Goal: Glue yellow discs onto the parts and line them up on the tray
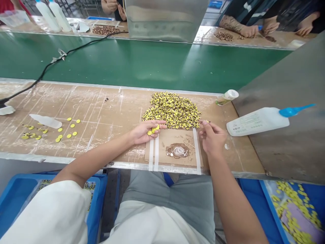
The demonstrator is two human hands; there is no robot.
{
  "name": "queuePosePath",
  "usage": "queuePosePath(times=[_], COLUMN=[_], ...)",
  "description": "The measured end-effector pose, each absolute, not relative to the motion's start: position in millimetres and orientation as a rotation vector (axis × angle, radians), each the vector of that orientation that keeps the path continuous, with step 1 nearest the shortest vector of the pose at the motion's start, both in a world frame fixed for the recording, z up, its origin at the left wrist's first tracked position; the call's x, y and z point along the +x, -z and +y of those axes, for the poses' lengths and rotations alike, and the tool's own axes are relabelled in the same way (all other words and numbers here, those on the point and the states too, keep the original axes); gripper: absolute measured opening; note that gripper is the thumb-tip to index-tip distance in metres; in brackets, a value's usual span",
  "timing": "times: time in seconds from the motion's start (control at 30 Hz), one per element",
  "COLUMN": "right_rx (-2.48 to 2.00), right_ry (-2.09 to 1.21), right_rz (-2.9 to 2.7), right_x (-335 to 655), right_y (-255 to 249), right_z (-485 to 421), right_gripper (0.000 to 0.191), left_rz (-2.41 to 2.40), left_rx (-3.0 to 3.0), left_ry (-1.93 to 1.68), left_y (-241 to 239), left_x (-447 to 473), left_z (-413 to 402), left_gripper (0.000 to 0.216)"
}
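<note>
My left hand (143,133) is palm up with several small yellow discs (153,129) held in it. Its fingertips reach toward the near left edge of a big pile of small yellow-and-dark pieces (172,110). On the pile's right side, my right hand (212,137) pinches a small dark piece (201,122) between thumb and finger; its exact shape is too small to make out. Between my hands a cardboard sheet (162,159), crossed by white tape strips, carries a wet puddle of clear whitish glue (178,150).
Loose yellow discs (69,136) and a white scoop-like piece (47,121) lie at left. A glue bottle (257,121) leans on the metal panel (284,101) at right, near a small jar (227,97). Beyond are a black cable (45,69), green belt (127,61) and co-workers' hands.
</note>
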State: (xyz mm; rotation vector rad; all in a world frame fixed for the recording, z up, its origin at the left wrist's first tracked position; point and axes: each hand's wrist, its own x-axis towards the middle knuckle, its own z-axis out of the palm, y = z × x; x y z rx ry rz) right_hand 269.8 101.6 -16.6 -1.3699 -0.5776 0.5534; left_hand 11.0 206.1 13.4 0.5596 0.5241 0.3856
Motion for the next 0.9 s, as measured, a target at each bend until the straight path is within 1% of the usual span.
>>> queuePosePath(times=[0.1, 0.2, 0.4, 0.5, 0.57, 0.73, 0.9], right_rx=[-1.245, -1.187, -1.134, -1.111, -1.098, -1.124, -1.137], right_ry=[-0.735, -0.817, -0.824, -0.818, -0.845, -0.876, -0.88], right_rz=[-0.507, -0.48, -0.468, -0.479, -0.492, -0.536, -0.56], right_x=[266.0, 263.2, 260.9, 262.5, 264.5, 265.7, 262.4], right_y=[8.3, 6.0, 16.2, 23.1, 27.2, 30.9, 29.0], right_z=[92.4, 85.4, 83.7, 83.4, 82.7, 82.4, 83.0], right_gripper=[0.026, 0.026, 0.027, 0.031, 0.033, 0.027, 0.029], left_rz=[0.526, 0.521, 0.61, 0.649, 0.657, 0.709, 0.711], left_rx=[0.562, 0.54, 0.508, 0.51, 0.512, 0.483, 0.393], left_ry=[-0.395, -0.386, -0.414, -0.425, -0.427, -0.424, -0.424], left_y=[-12.8, -14.3, -12.7, -11.4, -12.0, -17.6, -23.6], left_x=[7.7, 6.0, 5.3, 3.3, 1.5, 0.7, 3.9], left_z=[205.7, 205.7, 203.4, 202.1, 201.4, 198.7, 197.0], left_gripper=[0.032, 0.026, 0.02, 0.018, 0.019, 0.021, 0.027])
